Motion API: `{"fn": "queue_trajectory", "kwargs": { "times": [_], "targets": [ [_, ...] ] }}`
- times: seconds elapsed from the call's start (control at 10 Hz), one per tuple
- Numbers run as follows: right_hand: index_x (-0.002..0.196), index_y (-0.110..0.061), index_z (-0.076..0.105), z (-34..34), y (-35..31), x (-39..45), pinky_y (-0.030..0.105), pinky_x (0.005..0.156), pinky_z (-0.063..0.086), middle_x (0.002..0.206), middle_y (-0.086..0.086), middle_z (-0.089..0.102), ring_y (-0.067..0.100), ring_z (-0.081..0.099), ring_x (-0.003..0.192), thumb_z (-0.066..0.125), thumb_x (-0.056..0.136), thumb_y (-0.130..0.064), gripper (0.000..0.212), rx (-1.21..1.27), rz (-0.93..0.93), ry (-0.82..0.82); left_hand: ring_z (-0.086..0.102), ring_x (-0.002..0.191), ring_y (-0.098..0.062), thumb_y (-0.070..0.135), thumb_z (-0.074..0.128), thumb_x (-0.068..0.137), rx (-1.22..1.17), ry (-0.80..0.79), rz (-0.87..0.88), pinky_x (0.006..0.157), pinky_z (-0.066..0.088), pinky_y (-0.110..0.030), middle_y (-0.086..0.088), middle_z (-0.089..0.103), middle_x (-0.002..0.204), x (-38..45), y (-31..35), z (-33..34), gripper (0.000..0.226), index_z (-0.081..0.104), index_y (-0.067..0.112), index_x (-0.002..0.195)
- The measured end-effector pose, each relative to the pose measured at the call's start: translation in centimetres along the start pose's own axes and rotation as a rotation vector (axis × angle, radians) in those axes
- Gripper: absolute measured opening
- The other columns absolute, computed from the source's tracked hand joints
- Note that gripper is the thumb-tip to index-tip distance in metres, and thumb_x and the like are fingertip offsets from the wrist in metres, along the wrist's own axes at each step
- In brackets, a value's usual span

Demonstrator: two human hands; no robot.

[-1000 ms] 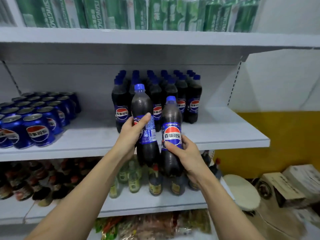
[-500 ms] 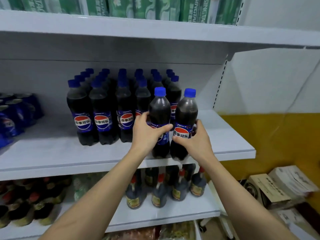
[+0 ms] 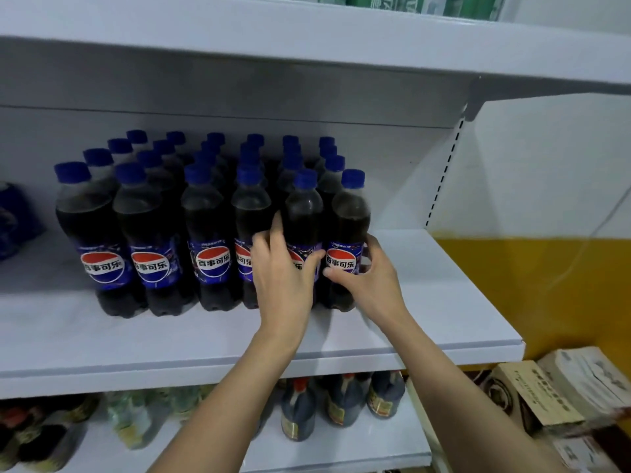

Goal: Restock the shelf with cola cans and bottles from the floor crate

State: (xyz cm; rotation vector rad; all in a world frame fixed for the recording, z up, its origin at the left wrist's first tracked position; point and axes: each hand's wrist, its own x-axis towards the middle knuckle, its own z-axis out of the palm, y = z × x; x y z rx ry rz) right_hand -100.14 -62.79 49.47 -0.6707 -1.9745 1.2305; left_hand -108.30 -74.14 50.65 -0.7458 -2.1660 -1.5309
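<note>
Two blue-capped cola bottles stand upright on the white middle shelf (image 3: 426, 312), at the right end of the front row. My left hand (image 3: 283, 271) grips the left one (image 3: 304, 213) around its label. My right hand (image 3: 365, 271) grips the right one (image 3: 350, 216) at its label, thumb in front. Several rows of matching cola bottles (image 3: 146, 240) fill the shelf to the left and behind. Blue cola cans (image 3: 13, 223) show only at the far left edge. The floor crate is out of view.
Right of the two held bottles the shelf surface is bare up to its edge. The shelf above (image 3: 307, 52) carries green packs. Dark sauce bottles (image 3: 341, 401) stand on the shelf below. Cardboard boxes (image 3: 546, 394) lie on the floor at the right by a yellow wall.
Both hands have carried the two bottles up from below the shelf edge and set them down at the right end of the front row. The view has moved closer and shifted right.
</note>
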Motion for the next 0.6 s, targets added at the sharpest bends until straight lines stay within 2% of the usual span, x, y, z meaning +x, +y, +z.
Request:
{"fn": "queue_trajectory", "kwargs": {
  "times": [0.1,0.2,0.3,0.4,0.5,0.6],
  "targets": [
    [0.132,-0.031,0.049,0.4,0.1,0.6,0.026,0.084,0.056,0.109,-0.024,0.062,0.002,0.064,0.099,0.088,0.072,-0.028,0.072,-0.022,-0.017,-0.024,0.052,0.112,-0.025,0.014,0.081,0.08,0.03,0.054,0.122,0.097,0.05,-0.041,-0.009,0.044,0.121,-0.4,-0.8,0.6,0.083,0.037,0.013,0.15],
    [0.133,-0.031,0.046,0.7,0.3,0.6,0.03,0.088,0.055,0.113,-0.019,0.063,0.006,0.064,0.103,0.085,0.074,-0.026,0.071,-0.025,-0.02,-0.027,0.051,0.108,-0.026,0.004,0.08,0.078,0.095,0.044,0.195,0.097,0.049,-0.039,-0.009,0.042,0.117,-1.6,-2.2,0.9,0.092,0.029,0.014,0.154],
    [0.138,-0.025,0.042,0.5,0.4,0.2,0.027,0.086,0.054,0.121,-0.012,0.059,0.01,0.061,0.107,0.083,0.077,-0.016,0.074,-0.068,-0.014,-0.069,0.047,0.113,-0.024,0.002,0.078,0.079,0.119,-0.047,0.179,0.099,0.044,-0.033,-0.007,0.042,0.121,-3.1,-3.4,0.6,0.093,0.026,0.022,0.154],
    [0.138,-0.019,0.037,0.2,0.6,-1.3,0.035,0.08,0.059,0.128,0.0,0.056,0.023,0.061,0.113,0.083,0.076,-0.013,0.077,-0.062,0.101,-0.109,0.044,0.115,-0.026,0.01,0.077,0.081,0.252,-0.14,0.159,0.095,0.05,-0.041,-0.009,0.048,0.126,-4.1,-3.7,-1.1,0.082,0.034,0.019,0.151],
    [0.145,-0.011,0.034,-0.4,0.8,-4.2,0.05,0.101,0.048,0.143,0.014,0.048,0.036,0.051,0.127,0.078,0.082,-0.027,0.078,-0.214,0.2,-0.131,0.045,0.117,-0.027,0.036,0.066,0.091,0.462,-0.271,0.11,0.093,0.046,-0.041,-0.007,0.052,0.131,-5.6,-3.2,-4.1,0.067,0.038,0.018,0.149],
    [0.148,-0.01,0.036,-1.3,-1.0,-8.0,0.043,0.109,0.039,0.148,0.015,0.043,0.034,0.043,0.135,0.067,0.091,-0.039,0.072,-0.368,0.144,-0.2,0.043,0.127,-0.028,0.055,0.047,0.097,0.611,-0.357,0.031,0.102,0.038,-0.044,-0.006,0.049,0.138,-7.0,-2.0,-7.7,0.064,0.036,0.022,0.15]
  ]
}}
